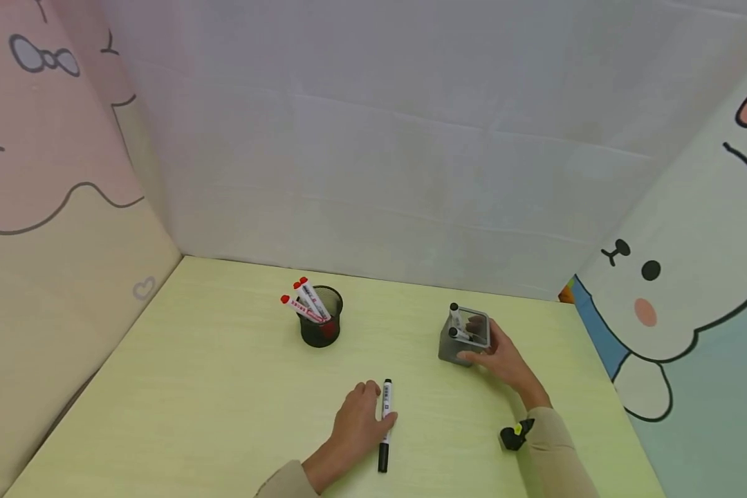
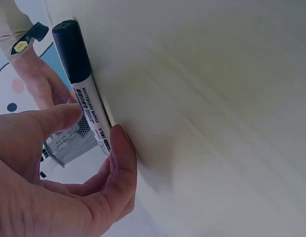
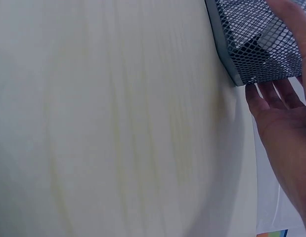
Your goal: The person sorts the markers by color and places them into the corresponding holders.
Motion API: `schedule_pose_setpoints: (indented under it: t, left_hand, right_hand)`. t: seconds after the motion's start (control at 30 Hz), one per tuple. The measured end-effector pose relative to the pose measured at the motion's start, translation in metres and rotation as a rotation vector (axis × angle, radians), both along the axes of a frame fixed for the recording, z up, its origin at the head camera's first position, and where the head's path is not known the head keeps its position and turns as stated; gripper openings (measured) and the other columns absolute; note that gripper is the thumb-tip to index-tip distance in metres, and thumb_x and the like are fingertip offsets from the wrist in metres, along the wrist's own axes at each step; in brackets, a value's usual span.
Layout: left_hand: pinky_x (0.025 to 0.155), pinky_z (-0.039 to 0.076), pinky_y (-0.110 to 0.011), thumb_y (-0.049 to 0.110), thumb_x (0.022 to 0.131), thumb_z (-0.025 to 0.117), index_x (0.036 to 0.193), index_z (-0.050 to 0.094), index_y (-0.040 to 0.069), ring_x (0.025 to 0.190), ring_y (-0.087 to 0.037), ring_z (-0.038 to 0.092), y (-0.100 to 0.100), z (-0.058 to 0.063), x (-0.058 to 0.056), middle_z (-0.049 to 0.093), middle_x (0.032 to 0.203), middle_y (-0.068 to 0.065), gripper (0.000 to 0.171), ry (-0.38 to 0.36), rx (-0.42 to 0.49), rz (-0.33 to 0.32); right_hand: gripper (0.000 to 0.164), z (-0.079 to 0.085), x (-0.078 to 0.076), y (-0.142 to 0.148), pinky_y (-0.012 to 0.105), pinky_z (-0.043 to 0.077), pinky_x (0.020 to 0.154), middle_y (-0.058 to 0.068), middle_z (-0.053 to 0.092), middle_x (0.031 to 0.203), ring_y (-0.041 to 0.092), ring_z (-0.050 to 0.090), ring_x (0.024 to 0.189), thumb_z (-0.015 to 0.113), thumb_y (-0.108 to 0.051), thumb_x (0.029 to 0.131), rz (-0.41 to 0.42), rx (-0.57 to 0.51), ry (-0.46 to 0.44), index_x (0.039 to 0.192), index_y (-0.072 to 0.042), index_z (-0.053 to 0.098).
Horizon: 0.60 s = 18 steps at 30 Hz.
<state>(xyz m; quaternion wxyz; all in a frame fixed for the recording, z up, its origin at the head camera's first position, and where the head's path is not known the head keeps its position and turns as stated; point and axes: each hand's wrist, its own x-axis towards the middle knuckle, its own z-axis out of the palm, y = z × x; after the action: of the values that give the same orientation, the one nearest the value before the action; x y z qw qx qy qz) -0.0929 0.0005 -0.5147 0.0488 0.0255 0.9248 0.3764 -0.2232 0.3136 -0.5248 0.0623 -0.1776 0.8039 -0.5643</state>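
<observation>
A whiteboard marker (image 1: 384, 437) with a black cap lies on the table in front of me. My left hand (image 1: 360, 420) curls round its white barrel, thumb on one side and fingers on the other. In the left wrist view the marker (image 2: 88, 96) shows its printed label, between the thumb and a bent finger of my left hand (image 2: 68, 182). To the right, my right hand (image 1: 501, 358) grips a square grey mesh pen holder (image 1: 453, 351), which holds black-ended markers. The right wrist view shows the holder's mesh wall (image 3: 246, 44) with my right hand (image 3: 286, 118) round it.
A round black mesh pen holder (image 1: 319, 337) with several red-capped markers stands at the back left-centre. The pale yellow table (image 1: 180, 387) meets a white sheet (image 1: 373, 173) at the back and cartoon-printed sheets at both sides. A black wrist camera (image 1: 515, 436) sits at the right sleeve.
</observation>
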Motion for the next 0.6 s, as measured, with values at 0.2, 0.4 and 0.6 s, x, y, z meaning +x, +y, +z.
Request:
schedule_pose_setpoints:
  t: [0.2,0.4,0.6]
  left_hand:
    - [0.058,0.041,-0.029,0.018,0.085,0.085,0.109,0.063,-0.002,0.073,-0.017,0.046,0.0035,-0.0018,-0.002,0.057,0.095,-0.008,0.038,0.0,0.028,0.003]
    - [0.058,0.039,-0.028,0.01,0.085,0.082,0.109,0.063,-0.002,0.072,-0.016,0.046,0.0068,-0.001,-0.0033,0.054,0.089,-0.005,0.032,-0.003,0.056,0.015]
    - [0.06,0.04,-0.03,0.005,0.084,0.079,0.11,0.064,-0.004,0.073,-0.017,0.048,0.0061,0.0004,-0.004,0.055,0.087,-0.005,0.031,0.001,0.095,0.027]
  right_hand:
    - [0.073,0.0001,0.0001,0.0002,0.009,0.041,0.101,0.026,0.045,0.147,0.026,0.048,0.133,0.076,0.0,0.091,0.003,0.004,-0.003,0.152,-0.001,0.036]
    - [0.075,-0.002,-0.0017,0.0017,0.01,0.042,0.101,0.026,0.044,0.148,0.02,0.049,0.132,0.077,0.0,0.091,0.003,-0.002,-0.014,0.153,-0.002,0.035]
    - [0.075,-0.0019,-0.0013,0.0017,0.011,0.043,0.101,0.024,0.044,0.148,0.017,0.049,0.131,0.078,-0.002,0.091,0.005,-0.004,-0.021,0.153,-0.004,0.036]
